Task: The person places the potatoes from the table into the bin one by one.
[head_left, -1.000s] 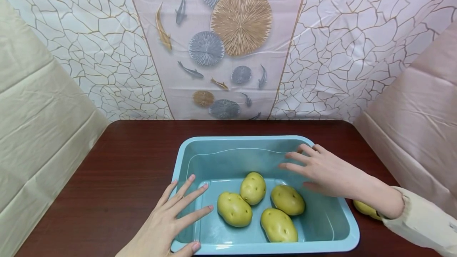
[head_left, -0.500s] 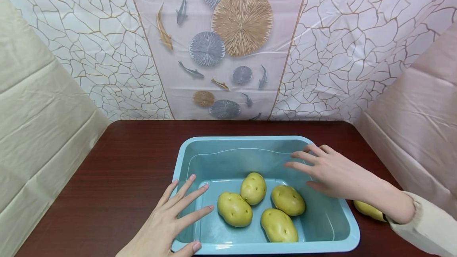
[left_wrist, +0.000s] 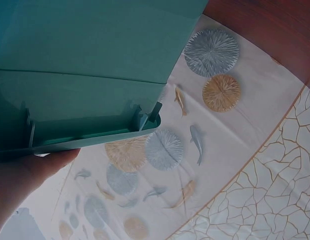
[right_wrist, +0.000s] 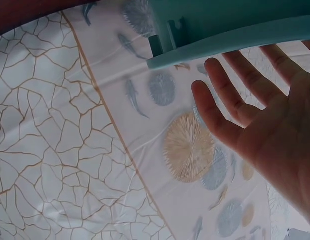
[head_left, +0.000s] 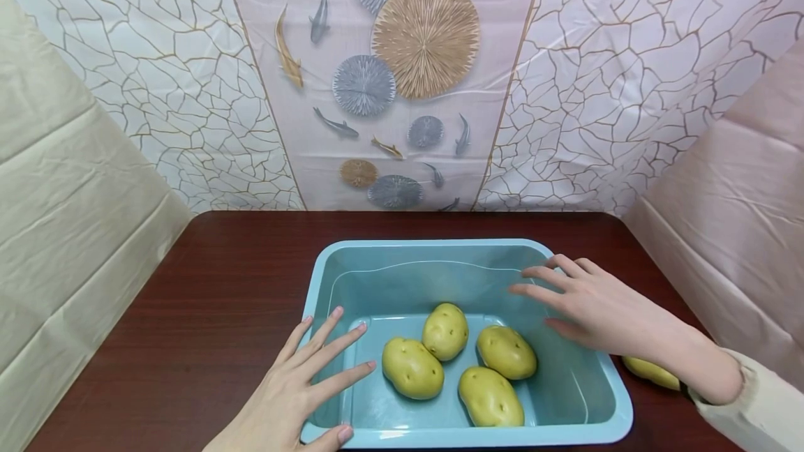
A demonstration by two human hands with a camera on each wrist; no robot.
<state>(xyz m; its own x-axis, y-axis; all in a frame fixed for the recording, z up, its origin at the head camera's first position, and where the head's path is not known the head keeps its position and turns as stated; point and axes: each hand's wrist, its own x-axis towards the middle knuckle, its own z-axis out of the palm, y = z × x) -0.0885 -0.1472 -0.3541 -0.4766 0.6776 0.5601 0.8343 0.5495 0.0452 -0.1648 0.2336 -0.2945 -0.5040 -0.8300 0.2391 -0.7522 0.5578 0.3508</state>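
Observation:
A light blue plastic basin (head_left: 433,244) stands on the table, with several yellow-green potatoes (head_left: 412,368) lying on its floor. My left hand (head_left: 292,389) lies across the basin's left rim, fingers spread and pointing inward above the inside. In the left wrist view that hand (left_wrist: 30,182) shows only partly, under the rim. Over the right rim hovers my right hand (head_left: 584,302), fingers parted and slightly bent, holding nothing. The right wrist view shows its bare palm (right_wrist: 289,135) and loose fingers just below the basin's edge (right_wrist: 229,50).
Another yellow potato (head_left: 650,370) lies on the table right of the basin, partly hidden by the right forearm. The dark red-brown table (head_left: 239,298) meets a patterned cloth backdrop (head_left: 402,124). Pale cloth panels (head_left: 75,243) flank both sides.
My right hand has drifted right and slightly toward me, away from the basin's middle. The left hand, the basin and the potatoes inside it stay where they were.

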